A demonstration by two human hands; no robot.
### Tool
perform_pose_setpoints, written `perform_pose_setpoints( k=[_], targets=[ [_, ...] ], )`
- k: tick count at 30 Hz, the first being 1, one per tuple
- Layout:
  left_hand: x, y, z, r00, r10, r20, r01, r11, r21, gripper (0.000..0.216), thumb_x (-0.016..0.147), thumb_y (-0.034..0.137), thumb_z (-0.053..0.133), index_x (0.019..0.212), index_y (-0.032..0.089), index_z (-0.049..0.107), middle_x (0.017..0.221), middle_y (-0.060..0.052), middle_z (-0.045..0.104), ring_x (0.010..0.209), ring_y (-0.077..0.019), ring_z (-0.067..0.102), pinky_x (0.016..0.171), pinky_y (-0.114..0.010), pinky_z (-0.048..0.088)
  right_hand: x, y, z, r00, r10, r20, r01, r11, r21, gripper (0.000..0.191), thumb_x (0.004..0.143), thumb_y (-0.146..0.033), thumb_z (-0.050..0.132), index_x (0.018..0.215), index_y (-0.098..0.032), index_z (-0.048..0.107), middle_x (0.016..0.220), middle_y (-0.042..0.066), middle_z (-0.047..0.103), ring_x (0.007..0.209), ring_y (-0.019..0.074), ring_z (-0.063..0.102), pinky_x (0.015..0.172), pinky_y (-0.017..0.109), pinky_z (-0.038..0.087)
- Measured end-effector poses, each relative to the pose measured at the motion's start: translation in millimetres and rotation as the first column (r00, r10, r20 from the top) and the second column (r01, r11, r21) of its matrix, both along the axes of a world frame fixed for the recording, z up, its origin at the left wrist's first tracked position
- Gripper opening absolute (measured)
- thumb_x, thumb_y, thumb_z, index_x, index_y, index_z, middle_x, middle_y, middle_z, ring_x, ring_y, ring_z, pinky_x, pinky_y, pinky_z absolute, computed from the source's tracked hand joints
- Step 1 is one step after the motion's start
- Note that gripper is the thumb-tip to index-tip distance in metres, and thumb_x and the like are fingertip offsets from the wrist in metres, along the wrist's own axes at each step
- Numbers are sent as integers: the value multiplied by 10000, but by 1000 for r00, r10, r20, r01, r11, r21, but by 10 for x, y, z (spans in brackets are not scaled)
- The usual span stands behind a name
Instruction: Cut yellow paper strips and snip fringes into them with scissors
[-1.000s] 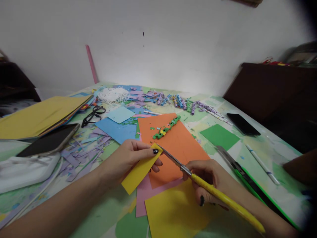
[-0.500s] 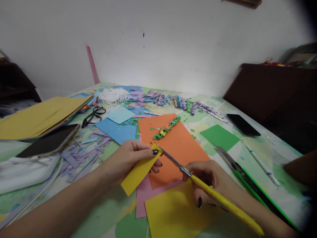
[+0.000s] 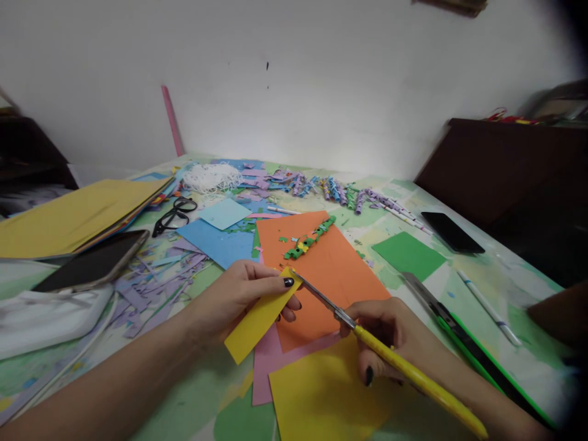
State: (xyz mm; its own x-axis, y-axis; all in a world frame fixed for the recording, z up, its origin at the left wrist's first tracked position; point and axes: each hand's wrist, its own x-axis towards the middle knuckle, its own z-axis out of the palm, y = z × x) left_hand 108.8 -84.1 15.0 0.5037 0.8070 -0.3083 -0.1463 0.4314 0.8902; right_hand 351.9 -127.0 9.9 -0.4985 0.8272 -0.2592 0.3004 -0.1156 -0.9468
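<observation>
My left hand [image 3: 257, 294] pinches a yellow paper strip [image 3: 252, 327] near its upper end, thumb on top. My right hand [image 3: 390, 337] holds scissors [image 3: 395, 361] with a long yellow handle. Their metal blades reach the strip's top corner, close to my left thumb. Under the hands lies an orange paper sheet [image 3: 331, 288], overlapping a pink sheet [image 3: 264, 373]. On the orange sheet rests a green paper-decorated stick [image 3: 316, 237] bearing a small yellow piece [image 3: 303, 247]. A yellow sheet [image 3: 316, 398] lies below my right hand.
A green utility knife [image 3: 468, 343], a white stick [image 3: 489, 309], a green paper square [image 3: 408, 254] and a phone [image 3: 452, 231] lie right. Left are another phone [image 3: 94, 260], glasses [image 3: 174, 215], yellow folders [image 3: 82, 211] and purple scraps [image 3: 169, 288]. White string [image 3: 214, 177] is piled behind.
Almost nothing differs. The scissors' handle end and my right thumb have shifted very slightly; the strip stays in my left hand.
</observation>
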Motion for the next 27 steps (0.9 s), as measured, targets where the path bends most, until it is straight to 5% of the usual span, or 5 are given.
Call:
perform_pose_setpoints(
  k=[10, 27],
  targets=[
    [-6, 5, -5, 1000, -2, 15, 2, 1000, -6, 164, 793, 213, 659, 698, 110, 743, 661, -75, 726, 584, -123, 662, 584, -194, 513, -1, -2, 0, 998, -24, 64, 21, 998, 59, 227, 648, -323, 771, 710, -161, 625, 505, -51, 573, 396, 55, 386, 378, 179, 226],
    [5, -7, 15, 1000, 11, 6, -11, 1000, -16, 162, 779, 213, 668, 684, 106, 743, 648, -76, 722, 569, -122, 657, 575, -194, 513, -3, -5, 12, 995, -34, 93, 27, 997, 79, 245, 635, -312, 768, 647, -135, 599, 492, -52, 482, 428, 47, 315, 379, 175, 207]
  ],
)
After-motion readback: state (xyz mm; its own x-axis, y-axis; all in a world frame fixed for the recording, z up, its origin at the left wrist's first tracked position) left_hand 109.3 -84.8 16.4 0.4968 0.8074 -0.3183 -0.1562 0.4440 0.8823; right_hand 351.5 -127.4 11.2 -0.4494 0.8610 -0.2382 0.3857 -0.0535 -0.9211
